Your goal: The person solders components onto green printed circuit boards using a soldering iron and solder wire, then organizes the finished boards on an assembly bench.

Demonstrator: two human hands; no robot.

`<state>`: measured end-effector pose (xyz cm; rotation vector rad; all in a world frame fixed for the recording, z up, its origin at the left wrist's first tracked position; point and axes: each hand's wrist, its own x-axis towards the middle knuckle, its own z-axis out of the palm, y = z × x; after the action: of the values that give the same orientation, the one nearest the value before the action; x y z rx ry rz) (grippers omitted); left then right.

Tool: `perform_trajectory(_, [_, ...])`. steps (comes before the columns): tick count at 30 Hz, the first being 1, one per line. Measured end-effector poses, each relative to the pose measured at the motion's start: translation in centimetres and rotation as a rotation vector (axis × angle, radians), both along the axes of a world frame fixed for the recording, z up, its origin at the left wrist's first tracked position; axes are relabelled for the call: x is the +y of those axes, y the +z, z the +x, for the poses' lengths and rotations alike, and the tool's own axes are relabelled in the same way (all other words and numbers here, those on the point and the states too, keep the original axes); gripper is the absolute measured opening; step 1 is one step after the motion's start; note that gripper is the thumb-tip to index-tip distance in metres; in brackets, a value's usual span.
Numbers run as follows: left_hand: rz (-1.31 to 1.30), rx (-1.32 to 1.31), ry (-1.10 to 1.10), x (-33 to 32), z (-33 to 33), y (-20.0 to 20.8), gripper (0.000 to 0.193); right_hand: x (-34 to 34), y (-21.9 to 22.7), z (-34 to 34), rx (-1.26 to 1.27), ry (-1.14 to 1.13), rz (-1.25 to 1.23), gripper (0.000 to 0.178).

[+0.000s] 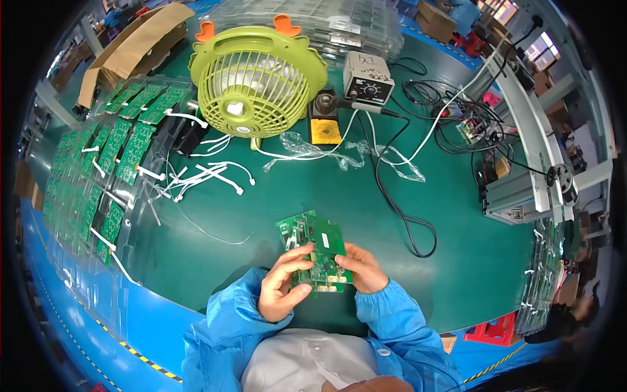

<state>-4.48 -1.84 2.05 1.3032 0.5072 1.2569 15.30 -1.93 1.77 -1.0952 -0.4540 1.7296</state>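
At the far left, clear plastic trays (112,299) hold rows of small green boards (137,150), and loose white cables (212,175) lie on the green table (457,268) just beside them. Next comes a lime-green fan (261,91), standing well beyond the hands. The left hand (279,294) is half curled, thumb spread apart from the fingers, with its fingertips at the left edge of the overlapping green circuit boards (332,238); whether they press on it cannot be told. The circuit boards are between the two hands, in front of the person's body, reaching forward past the fingertips; their exact number is unclear. Farther back is a soldering-iron stand with a yellow base (325,130). The right hand (367,269) pinches the circuit boards by their right edge, thumb on top and fingers mostly hidden underneath. Beyond it stands a control box (368,80), then a looped black cable (426,232) and, rightmost, a metal frame (542,124) and stacked clear trays (541,281).
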Motion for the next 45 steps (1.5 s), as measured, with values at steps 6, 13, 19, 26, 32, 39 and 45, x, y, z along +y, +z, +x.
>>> perform_trajectory(6, [-0.010, 0.113, -0.037, 0.4, 0.5, 0.4, 0.043, 0.4, -0.5, 2.2, 0.144, 0.075, 0.002, 0.032])
perform_trajectory(13, [0.437, 1.089, 0.144, 0.1, -0.7, -2.0, 0.064, -0.5, -1.6, 8.7, -0.430, -0.213, 0.250, 0.029])
perform_trajectory(19, [0.509, 0.944, 0.227, -0.7, -0.4, -3.9, 0.068, -0.6, -2.9, 10.0, -0.663, -0.215, 0.215, 0.020])
perform_trajectory(26, [0.452, 0.790, 0.214, -0.6, 0.8, -4.8, 0.061, 0.6, -3.0, 8.5, -0.791, -0.167, 0.268, 0.018])
perform_trajectory(32, [0.280, 0.371, 0.293, -0.1, 1.2, -5.5, 0.055, 1.7, -3.2, 7.2, -0.849, -0.127, 0.281, 0.016])
perform_trajectory(39, [0.043, 0.310, 0.215, 0.9, -1.0, -3.8, 0.044, 1.2, -2.9, 5.9, -0.859, -0.115, 0.299, 0.017])
perform_trajectory(45, [0.143, 0.490, 0.361, 1.2, -1.4, -4.0, 0.038, 1.1, -3.0, 5.8, -0.841, -0.127, 0.331, 0.017])
